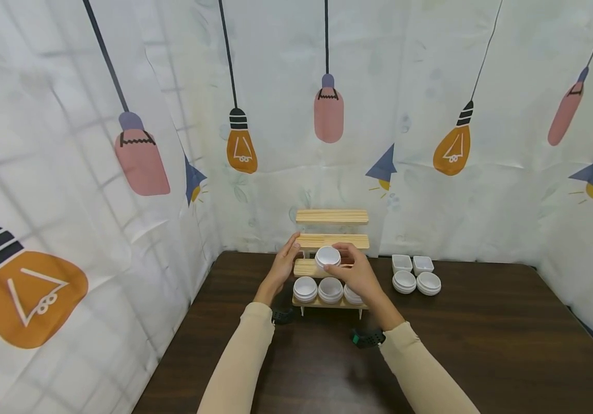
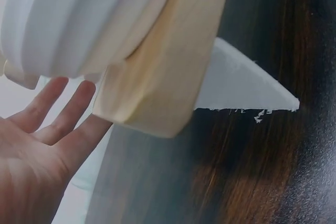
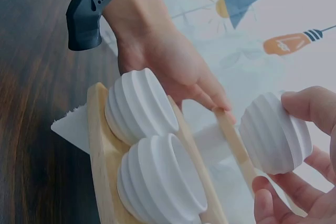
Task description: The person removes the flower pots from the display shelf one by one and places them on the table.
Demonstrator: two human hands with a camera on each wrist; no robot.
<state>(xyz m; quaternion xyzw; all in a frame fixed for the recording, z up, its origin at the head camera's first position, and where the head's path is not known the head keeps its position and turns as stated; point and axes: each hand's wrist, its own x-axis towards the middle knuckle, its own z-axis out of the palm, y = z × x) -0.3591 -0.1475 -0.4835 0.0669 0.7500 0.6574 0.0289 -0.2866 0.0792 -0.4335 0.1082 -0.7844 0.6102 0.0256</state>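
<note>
1 ribbed bowl (image 1: 327, 256) pinched by right hand (image 1: 359, 276) over rack (image 1: 331, 238).

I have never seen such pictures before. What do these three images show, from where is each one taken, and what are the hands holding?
There is no machine here: a person works with two bare hands and wears three cameras. The wide picture comes from a camera on the head; the two close ones come from cameras on the left and right wrists.

On the dark table stands a wooden stepped rack. Its lowest step carries three white ribbed bowls. To the right lie four more white dishes, two square and two round.

The right hand has its grip on one white bowl at the second step. The left hand, fingers straight, rests against the rack's left side.
</note>
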